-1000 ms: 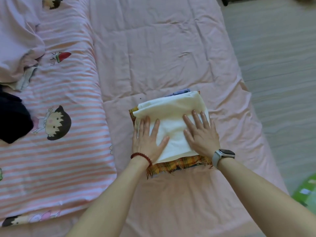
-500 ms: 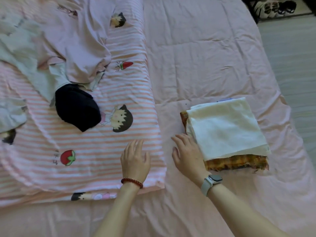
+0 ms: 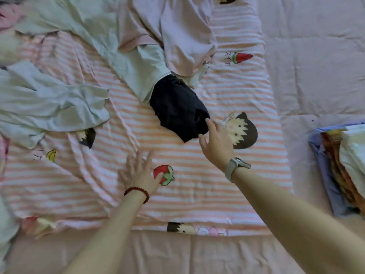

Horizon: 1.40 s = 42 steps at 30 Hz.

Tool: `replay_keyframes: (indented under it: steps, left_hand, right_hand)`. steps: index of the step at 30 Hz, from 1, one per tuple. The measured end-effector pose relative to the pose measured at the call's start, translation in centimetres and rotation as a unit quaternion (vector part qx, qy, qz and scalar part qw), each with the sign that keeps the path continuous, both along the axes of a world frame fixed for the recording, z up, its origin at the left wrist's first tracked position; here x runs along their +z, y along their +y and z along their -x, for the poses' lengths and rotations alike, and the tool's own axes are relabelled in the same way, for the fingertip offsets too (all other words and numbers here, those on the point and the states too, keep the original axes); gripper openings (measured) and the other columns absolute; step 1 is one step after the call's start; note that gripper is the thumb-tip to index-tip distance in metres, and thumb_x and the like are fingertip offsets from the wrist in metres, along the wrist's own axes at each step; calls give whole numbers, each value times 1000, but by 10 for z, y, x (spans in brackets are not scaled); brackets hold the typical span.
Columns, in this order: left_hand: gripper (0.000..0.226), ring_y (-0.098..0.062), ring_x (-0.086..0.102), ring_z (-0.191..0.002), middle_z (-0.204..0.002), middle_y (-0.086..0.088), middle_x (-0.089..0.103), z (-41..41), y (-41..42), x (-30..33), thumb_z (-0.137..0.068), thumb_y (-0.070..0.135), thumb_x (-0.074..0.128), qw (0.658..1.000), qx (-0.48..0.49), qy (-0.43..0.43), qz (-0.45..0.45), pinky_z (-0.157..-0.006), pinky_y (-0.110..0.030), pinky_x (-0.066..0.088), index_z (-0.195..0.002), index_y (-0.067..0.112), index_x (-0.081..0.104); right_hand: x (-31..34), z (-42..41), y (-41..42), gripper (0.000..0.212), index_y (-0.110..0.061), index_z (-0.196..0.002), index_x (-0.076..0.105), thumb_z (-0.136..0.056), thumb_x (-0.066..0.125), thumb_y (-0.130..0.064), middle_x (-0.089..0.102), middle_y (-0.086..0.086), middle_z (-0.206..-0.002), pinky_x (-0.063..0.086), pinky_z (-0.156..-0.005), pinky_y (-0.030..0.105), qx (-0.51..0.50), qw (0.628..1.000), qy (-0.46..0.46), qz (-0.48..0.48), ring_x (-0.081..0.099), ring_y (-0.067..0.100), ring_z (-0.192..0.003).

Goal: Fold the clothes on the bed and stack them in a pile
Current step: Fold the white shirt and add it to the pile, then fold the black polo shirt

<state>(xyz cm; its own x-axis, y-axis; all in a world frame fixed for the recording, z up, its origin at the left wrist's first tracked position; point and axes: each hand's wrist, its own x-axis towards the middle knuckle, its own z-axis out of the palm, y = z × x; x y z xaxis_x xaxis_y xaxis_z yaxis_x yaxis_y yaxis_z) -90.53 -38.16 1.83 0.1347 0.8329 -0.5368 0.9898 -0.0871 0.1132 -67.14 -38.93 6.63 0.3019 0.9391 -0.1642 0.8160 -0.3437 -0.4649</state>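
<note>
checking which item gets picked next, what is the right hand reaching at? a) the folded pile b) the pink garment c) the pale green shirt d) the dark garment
d: the right hand has open fingers at the edge of the dark garment, while the pile sits apart at the right.

A black garment point(image 3: 178, 109) lies on a pink-and-white striped cartoon-print blanket point(image 3: 197, 194) beside pale green clothing point(image 3: 49, 101).

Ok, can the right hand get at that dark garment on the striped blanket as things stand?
Probably yes. The right hand is open with its fingertips at the edge of the dark garment, nothing lying between. A pale green garment overlaps its far end, which may drag.
</note>
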Motion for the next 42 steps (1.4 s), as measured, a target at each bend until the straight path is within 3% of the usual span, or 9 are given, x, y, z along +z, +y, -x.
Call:
replay_keyframes:
  steps: [6, 10, 13, 16, 20, 23, 28, 34, 42]
  left_hand:
    - [76, -28, -19, -141, -153, 6, -25, 14, -5, -27, -86, 66, 31, 998, -35, -8, -48, -109, -61, 0, -143, 42, -14]
    - [73, -26, -18, -141, -154, 7, -21, 17, -3, -25, -88, 61, 36, 998, -39, -19, -34, -110, -59, 0, -144, 43, -7]
    - [52, -23, 5, -143, -156, 1, 10, 15, 2, -8, -92, 39, 47, 989, 49, -133, -47, -114, -51, 9, -141, 34, 33]
    - [41, -24, 44, -125, -135, -5, 46, 12, -5, 14, -93, 27, 49, 915, 224, -329, -60, -104, -36, 36, -133, 17, 48]
    - [56, -3, 47, -112, -135, 3, 40, -12, -34, 38, -94, 28, 51, 830, 324, -452, 36, -82, -1, 38, -143, 17, 28]
    - [54, -11, 46, -122, -135, 2, 44, -44, -54, 44, -93, 21, 54, 771, 376, -500, 116, -97, -19, 42, -140, 18, 28]
    - [71, -23, 49, -119, -136, -10, 47, -79, -85, 40, -89, 12, 60, 794, 402, -430, 151, -102, -39, 40, -146, 17, 18]
    - [12, -12, 61, -80, -85, 5, 64, -71, -106, 59, -88, 11, 60, 827, 341, -439, 85, -64, -12, 47, -98, 18, 61]
    - [22, 4, 63, -79, -88, 14, 65, -47, -130, 120, -88, 6, 59, 801, 289, -523, 29, -59, -11, 49, -92, 28, 59]
  right_hand:
    - [-11, 11, 74, 73, -11, -148, 11, -92, 54, -30, 31, 12, -147, 35, -105, 39, -115, 976, 179, 34, 34, 27, -132]
    - [-11, 34, 69, 21, -11, -107, 52, -88, 44, -4, 52, -2, -81, 34, -64, 27, -105, 980, 167, -16, 51, 23, -79]
    - [-11, 58, 19, 13, -10, -90, 54, -88, 45, -1, 49, -5, -74, 27, -58, 18, -65, 979, 177, -77, 43, 13, -65]
    - [-14, 70, -61, 11, -10, -89, 55, -89, 48, -2, 52, -1, -78, 26, -59, 22, -50, 977, 195, -66, 41, 11, -67]
    - [-14, 67, -170, 8, -10, -87, 55, -89, 48, -5, 53, -1, -74, 34, -58, 27, -53, 968, 239, 50, 44, 13, -65]
    - [-7, 48, -223, 12, -7, -93, 61, -90, 50, -4, 61, 4, -81, 41, -63, 28, -96, 952, 263, 122, 54, 19, -73]
    - [-2, 1, -272, 20, -14, -90, 63, -90, 48, -1, 66, 1, -79, 46, -69, 31, -169, 934, 270, 163, 62, 15, -78]
    - [0, -30, -274, 27, -7, -114, 60, -90, 50, -2, 62, 6, -112, 41, -80, 19, -261, 937, 206, 106, 58, 19, -94]
    - [41, 31, -214, 64, -28, -143, 32, -86, 62, -33, 40, -12, -137, 38, -98, 20, 39, 954, 294, 34, 41, 2, -121]
